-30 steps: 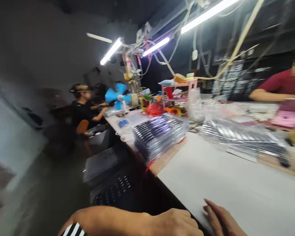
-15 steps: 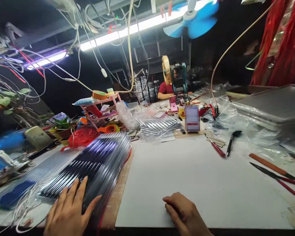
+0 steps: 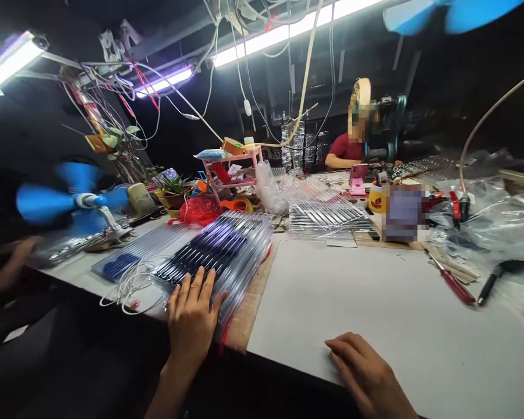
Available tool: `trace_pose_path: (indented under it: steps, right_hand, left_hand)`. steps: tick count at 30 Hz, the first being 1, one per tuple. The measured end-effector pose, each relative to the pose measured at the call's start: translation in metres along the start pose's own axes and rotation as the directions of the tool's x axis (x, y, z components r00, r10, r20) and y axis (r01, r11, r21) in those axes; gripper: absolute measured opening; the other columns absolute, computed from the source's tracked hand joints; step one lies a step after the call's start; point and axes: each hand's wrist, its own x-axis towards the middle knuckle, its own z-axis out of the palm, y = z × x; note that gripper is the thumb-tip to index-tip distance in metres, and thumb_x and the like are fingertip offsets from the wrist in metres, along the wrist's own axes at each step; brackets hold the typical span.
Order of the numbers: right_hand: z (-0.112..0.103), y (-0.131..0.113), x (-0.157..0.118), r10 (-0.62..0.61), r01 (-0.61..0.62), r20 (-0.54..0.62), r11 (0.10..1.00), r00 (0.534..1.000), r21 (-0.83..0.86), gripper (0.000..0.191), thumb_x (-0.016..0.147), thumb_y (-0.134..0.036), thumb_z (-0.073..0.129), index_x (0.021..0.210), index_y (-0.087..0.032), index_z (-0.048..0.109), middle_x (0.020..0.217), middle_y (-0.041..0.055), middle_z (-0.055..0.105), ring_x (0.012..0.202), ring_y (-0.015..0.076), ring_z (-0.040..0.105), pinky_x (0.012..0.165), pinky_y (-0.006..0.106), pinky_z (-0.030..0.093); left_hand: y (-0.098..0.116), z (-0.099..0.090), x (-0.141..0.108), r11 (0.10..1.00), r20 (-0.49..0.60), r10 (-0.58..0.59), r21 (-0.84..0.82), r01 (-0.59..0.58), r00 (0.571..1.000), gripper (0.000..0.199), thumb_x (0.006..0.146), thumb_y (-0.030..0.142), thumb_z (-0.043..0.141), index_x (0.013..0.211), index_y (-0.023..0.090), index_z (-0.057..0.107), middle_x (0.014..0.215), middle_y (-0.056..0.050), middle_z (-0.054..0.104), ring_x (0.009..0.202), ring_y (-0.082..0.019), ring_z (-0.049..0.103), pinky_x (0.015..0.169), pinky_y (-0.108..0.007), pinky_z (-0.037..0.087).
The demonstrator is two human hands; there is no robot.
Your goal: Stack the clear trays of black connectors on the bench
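My left hand (image 3: 193, 317) lies with spread fingers on the near end of a stack of clear ribbed plastic trays (image 3: 248, 250). Dark glossy strips show in rows across the stack. My right hand (image 3: 369, 369) rests on the white board (image 3: 349, 291) near its front edge. Its fingers are loosely bent, with a gap to the thumb, and I see nothing held. The far fingers are hidden behind the hand. Left of the stack are a flat clear bag with blue contents (image 3: 117, 266) and a coiled white cord (image 3: 135, 285).
A spinning blue fan (image 3: 85, 201) stands at the left. Clear ribbed sheets (image 3: 327, 212) lie behind the board. A red-handled screwdriver (image 3: 456, 285) and a black-handled tool (image 3: 491, 285) are at the right. Across the table sits a person in a red top (image 3: 343, 152). Another person's arm (image 3: 9, 265) shows far left.
The view has swung left, so the scene sits further right in the picture. My left hand remains on the tray stack and my right hand on the board. Another person's arm now shows far left.
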Motion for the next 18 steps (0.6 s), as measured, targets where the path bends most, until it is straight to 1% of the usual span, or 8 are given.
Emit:
trace_pose_path:
  steps: [2,4,7,10,12,14,16,18]
  right_hand:
    - [-0.011,-0.009,0.009,0.003,0.003,0.138,0.999,0.990,-0.045,0.021,0.096,-0.020,0.038,0.106,-0.024,0.056,0.095,0.0044,0.058,0.086,0.0173,0.058,0.074,0.028,0.049]
    - [-0.023,-0.018,0.023,0.028,-0.010,0.279,0.998,0.960,-0.066,0.022,0.095,-0.021,0.038,0.102,-0.023,0.058,0.094,0.0050,0.058,0.083,0.0169,0.059,0.073,0.028,0.050]
    - [-0.034,-0.020,0.049,0.030,-0.001,0.403,0.998,0.915,-0.070,0.023,0.094,-0.026,0.039,0.102,-0.024,0.060,0.095,0.0052,0.060,0.078,0.0161,0.061,0.071,0.028,0.050]
    - [-0.038,0.001,0.080,0.019,0.003,0.409,0.999,0.912,-0.054,0.028,0.092,-0.037,0.040,0.098,-0.025,0.064,0.093,0.0067,0.063,0.071,0.0174,0.062,0.065,0.028,0.050]
    - [-0.036,0.023,0.113,0.081,-0.080,0.399,0.997,0.914,-0.019,0.036,0.085,-0.051,0.045,0.095,-0.024,0.067,0.088,0.0091,0.066,0.065,0.0204,0.063,0.057,0.030,0.051]
    - [-0.030,0.039,0.155,0.182,-0.200,0.386,0.980,0.904,0.006,0.051,0.075,-0.064,0.050,0.102,-0.024,0.066,0.081,0.0108,0.067,0.066,0.0250,0.064,0.059,0.033,0.053]
    - [-0.018,0.043,0.198,0.243,-0.276,0.329,0.959,0.913,0.059,0.060,0.072,-0.069,0.049,0.110,-0.024,0.061,0.091,0.0139,0.068,0.074,0.0281,0.065,0.062,0.035,0.053]
    - [-0.004,0.035,0.234,0.283,-0.321,0.267,0.941,0.921,0.108,0.065,0.074,-0.068,0.045,0.119,-0.022,0.055,0.102,0.0161,0.066,0.081,0.0289,0.065,0.064,0.035,0.053]
  left_hand:
    - [-0.001,0.001,0.000,1.000,-0.013,0.011,-0.010,-0.011,1.000,0.045,0.092,0.038,0.043,0.124,0.010,0.058,0.129,-0.016,0.057,0.119,-0.038,0.049,0.096,-0.050,0.038]
    - [-0.002,0.002,0.001,1.000,-0.026,0.009,-0.027,-0.010,1.000,0.045,0.091,0.038,0.044,0.124,0.010,0.058,0.129,-0.017,0.057,0.119,-0.039,0.049,0.095,-0.051,0.038]
    - [-0.009,0.000,-0.002,0.999,-0.038,0.002,-0.054,-0.004,0.999,0.045,0.090,0.041,0.045,0.122,0.012,0.060,0.128,-0.015,0.058,0.118,-0.038,0.051,0.094,-0.051,0.038]
    - [-0.021,-0.014,-0.016,0.996,0.022,-0.030,-0.084,0.032,0.999,0.047,0.088,0.045,0.048,0.125,0.017,0.057,0.130,-0.012,0.057,0.119,-0.035,0.051,0.096,-0.051,0.038]
    - [-0.032,-0.030,-0.027,0.986,0.107,-0.079,-0.136,0.094,0.991,0.050,0.086,0.048,0.050,0.128,0.021,0.054,0.133,-0.010,0.055,0.124,-0.032,0.047,0.099,-0.051,0.037]
    - [-0.042,-0.050,-0.036,0.956,0.211,-0.133,-0.230,0.182,0.968,0.057,0.081,0.053,0.054,0.131,0.024,0.051,0.136,-0.010,0.052,0.130,-0.030,0.041,0.104,-0.052,0.033]
    - [-0.052,-0.069,-0.042,0.889,0.304,-0.194,-0.347,0.298,0.933,0.065,0.075,0.058,0.058,0.131,0.026,0.051,0.140,-0.010,0.047,0.135,-0.031,0.032,0.108,-0.055,0.026]
    - [-0.059,-0.081,-0.045,0.765,0.362,-0.268,-0.483,0.426,0.893,0.061,0.071,0.059,0.063,0.124,0.029,0.057,0.145,-0.008,0.040,0.138,-0.032,0.026,0.110,-0.055,0.021]
